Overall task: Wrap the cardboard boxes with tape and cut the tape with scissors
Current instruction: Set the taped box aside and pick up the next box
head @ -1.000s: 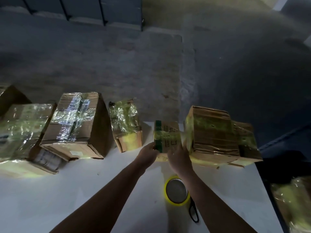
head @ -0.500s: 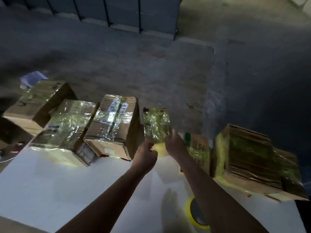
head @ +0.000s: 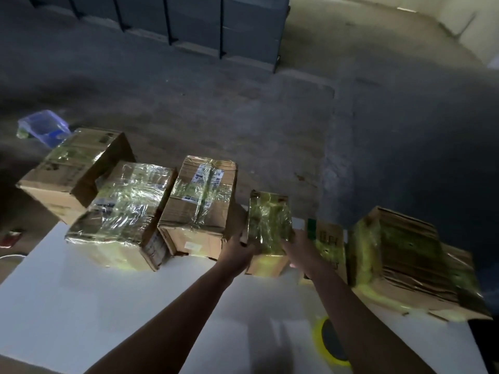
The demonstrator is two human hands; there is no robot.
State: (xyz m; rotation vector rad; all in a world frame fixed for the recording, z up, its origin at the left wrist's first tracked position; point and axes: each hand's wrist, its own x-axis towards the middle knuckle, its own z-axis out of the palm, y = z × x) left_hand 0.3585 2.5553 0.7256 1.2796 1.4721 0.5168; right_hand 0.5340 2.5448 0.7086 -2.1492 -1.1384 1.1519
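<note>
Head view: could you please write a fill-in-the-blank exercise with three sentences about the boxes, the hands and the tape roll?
The left hand and the right hand hold the small wrapped box; the table in the foreground has a ____ top. The tape roll at the lower right has a ____ rim. The see-through container on the floor at far left is tinted ____.
Missing words: white; yellow; blue.

Single cam, head-mounted, wide-angle, aimed forward and down. My forearms come in from the bottom edge. My left hand (head: 237,252) and right hand (head: 298,248) meet at the small taped box (head: 268,222), roughly mid-frame and close. The white table (head: 81,306) fills the lower half. The upper half is grey floor (head: 243,117), with dark shelving (head: 216,28) far off at the top.
</note>
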